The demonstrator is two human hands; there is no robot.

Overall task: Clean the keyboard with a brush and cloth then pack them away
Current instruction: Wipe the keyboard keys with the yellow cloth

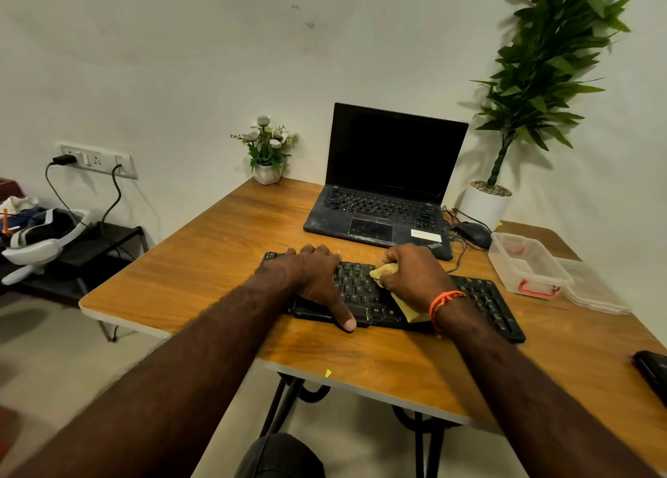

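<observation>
A crumpled yellow cloth (388, 273) is being gripped by the right hand (415, 273), whose fingers are curled round it, and it is being pressed onto the middle keys of the flat black plastic keyboard (483, 299). A tail of the cloth is hanging out beneath the wrist, where an orange thread band (445, 301) is being worn. The left end of the keyboard is being steadied by the left hand (317, 277), which is lying flat and spread across it, nothing being held; its thumb is resting at the near edge.

The keyboard is lying slantwise on the wooden table (202, 272), near the front edge. The wiping step is judged to be in hand. No brush is being shown anywhere in view, so its whereabouts cannot be told.

Just behind the keyboard an open black laptop (382, 196) is standing with its screen dark, and a black mouse (473, 234) is lying beside it. To the right, an open clear plastic box with red clips (530, 268) is sitting with what looks like its lid (595, 291) alongside.

For the next move, the cloth would probably need carrying rightward over the uncovered keys, the left hand holding the keyboard in place; packing into the box is judged not yet begun.
</observation>
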